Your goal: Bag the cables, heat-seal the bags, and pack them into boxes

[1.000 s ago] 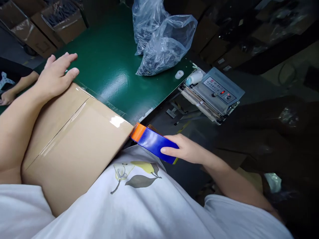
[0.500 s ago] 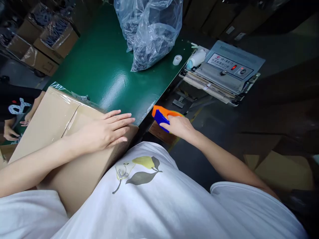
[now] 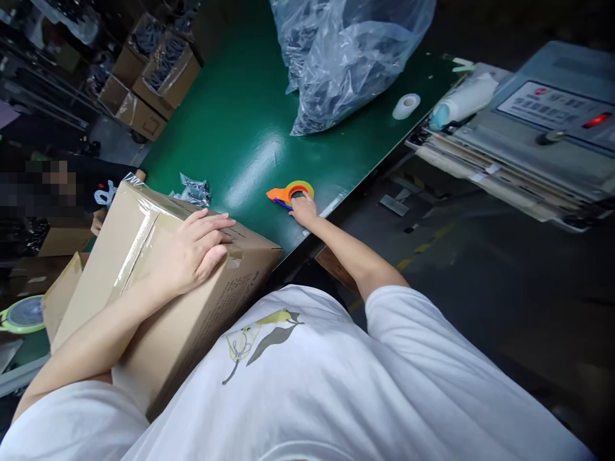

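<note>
A taped cardboard box (image 3: 158, 301) rests against my body at the near edge of the green table (image 3: 230, 121). My left hand (image 3: 195, 246) lies flat on the box's top near its front corner, fingers stretched out. My right hand (image 3: 303, 209) reaches forward onto the table and covers the blue handle of an orange and blue tape dispenser (image 3: 287, 191), which lies on the green surface near the table's right edge. The fingers are curled over the handle.
Clear plastic bags (image 3: 346, 51) of dark parts sit at the table's far end, with a small white tape roll (image 3: 406, 105) and a white bottle (image 3: 461, 99) beside them. A grey machine (image 3: 542, 128) stands on the right. Open cartons (image 3: 154, 77) and another person (image 3: 81, 192) are on the left.
My right hand carried the tape dispenser from the box's corner up onto the green table. My left hand slid from the box's far end to its near front corner.
</note>
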The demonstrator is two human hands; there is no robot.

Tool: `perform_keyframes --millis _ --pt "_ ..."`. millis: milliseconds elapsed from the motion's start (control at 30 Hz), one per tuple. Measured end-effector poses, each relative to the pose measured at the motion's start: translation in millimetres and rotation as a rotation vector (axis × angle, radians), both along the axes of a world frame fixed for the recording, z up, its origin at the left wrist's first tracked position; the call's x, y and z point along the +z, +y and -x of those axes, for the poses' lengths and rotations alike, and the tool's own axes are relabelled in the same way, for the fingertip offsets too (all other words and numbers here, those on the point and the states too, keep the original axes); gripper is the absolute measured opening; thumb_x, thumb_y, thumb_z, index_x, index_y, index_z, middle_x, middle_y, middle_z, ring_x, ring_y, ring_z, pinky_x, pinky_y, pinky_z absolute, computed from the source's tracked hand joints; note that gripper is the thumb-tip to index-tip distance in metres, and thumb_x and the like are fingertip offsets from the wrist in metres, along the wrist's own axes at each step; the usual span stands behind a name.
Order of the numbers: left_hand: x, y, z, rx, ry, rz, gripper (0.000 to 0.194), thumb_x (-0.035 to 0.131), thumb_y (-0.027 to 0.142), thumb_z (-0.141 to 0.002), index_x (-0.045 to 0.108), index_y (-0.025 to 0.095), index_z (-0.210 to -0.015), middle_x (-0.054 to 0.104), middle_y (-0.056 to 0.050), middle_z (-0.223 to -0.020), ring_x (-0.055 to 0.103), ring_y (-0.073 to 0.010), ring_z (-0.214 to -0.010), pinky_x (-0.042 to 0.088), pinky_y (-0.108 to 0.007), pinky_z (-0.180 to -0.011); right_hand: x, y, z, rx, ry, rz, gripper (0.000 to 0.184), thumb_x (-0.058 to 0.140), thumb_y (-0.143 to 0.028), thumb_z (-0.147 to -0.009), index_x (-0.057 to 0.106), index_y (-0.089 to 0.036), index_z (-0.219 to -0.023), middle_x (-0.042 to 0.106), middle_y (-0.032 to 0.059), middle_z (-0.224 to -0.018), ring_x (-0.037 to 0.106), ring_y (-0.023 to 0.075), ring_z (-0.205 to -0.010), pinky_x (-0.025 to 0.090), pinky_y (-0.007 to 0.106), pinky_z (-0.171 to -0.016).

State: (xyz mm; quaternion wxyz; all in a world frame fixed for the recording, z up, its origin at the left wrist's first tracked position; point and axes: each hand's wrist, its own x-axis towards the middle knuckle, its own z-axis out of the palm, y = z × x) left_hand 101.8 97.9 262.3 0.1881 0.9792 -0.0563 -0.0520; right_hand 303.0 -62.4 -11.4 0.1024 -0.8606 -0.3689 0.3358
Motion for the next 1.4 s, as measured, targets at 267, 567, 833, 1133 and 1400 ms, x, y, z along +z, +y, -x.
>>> perform_keyframes --millis 267,567,833,1133,1400 --pt "9.1 -17 21 0.515 -0.256 -0.085 0.035 0.027 0.034 -0.108 0.053 0.029 -0.132 0.056 -0.011 -0.144 0.053 -0.0236 -0.139 0.049 -0.051 -0.114 156.2 14 111 0.313 0.579 -1.067 0.083 0.023 -0.071 -0.103 0.012 -0.021 -0.169 0.023 0.0115 -0.173 0.022 0.0291 -0.160 0.021 0.048 -0.131" --pt "-12.6 169 55 0.901 -0.146 -0.141 0.069 0.029 0.067 -0.101 0.055 0.021 -0.145 0.053 -0.014 -0.157 0.041 -0.0303 -0.152 0.027 -0.052 -0.128 188.6 81 85 0.657 0.640 -0.953 0.093 0.017 -0.082 -0.097 0.014 -0.022 -0.169 0.008 0.0064 -0.175 0.005 0.0276 -0.163 0.003 0.050 -0.133" --pt "-46.3 191 45 1.151 -0.175 0.081 0.069 0.030 0.057 -0.102 0.037 0.017 -0.159 0.049 -0.014 -0.160 0.044 -0.0262 -0.150 0.031 -0.044 -0.127 194.7 287 111 0.442 0.711 -0.667 0.087 0.034 -0.063 -0.106 0.014 -0.003 -0.166 0.004 0.0158 -0.174 0.001 0.0276 -0.163 0.002 0.047 -0.133" --pt "-43.8 193 43 1.164 -0.009 -0.015 0.057 0.030 0.043 -0.102 0.061 0.015 -0.141 0.060 -0.011 -0.150 0.052 -0.0270 -0.142 0.035 -0.041 -0.123 163.4 295 119 0.130 1.202 -0.726 0.068 0.028 -0.059 -0.109 0.034 -0.018 -0.162 0.032 0.0054 -0.170 0.029 0.0207 -0.158 0.023 0.043 -0.132" --pt "-40.3 213 41 1.185 0.117 -0.017 0.052 0.040 0.054 -0.098 0.074 0.019 -0.116 0.073 -0.011 -0.130 0.062 -0.0325 -0.127 0.041 -0.045 -0.117 103.3 115 115 0.268 1.097 -0.725 0.089 0.033 -0.087 -0.092 0.026 -0.037 -0.165 0.015 -0.0063 -0.174 0.009 0.0236 -0.163 0.004 0.047 -0.134"
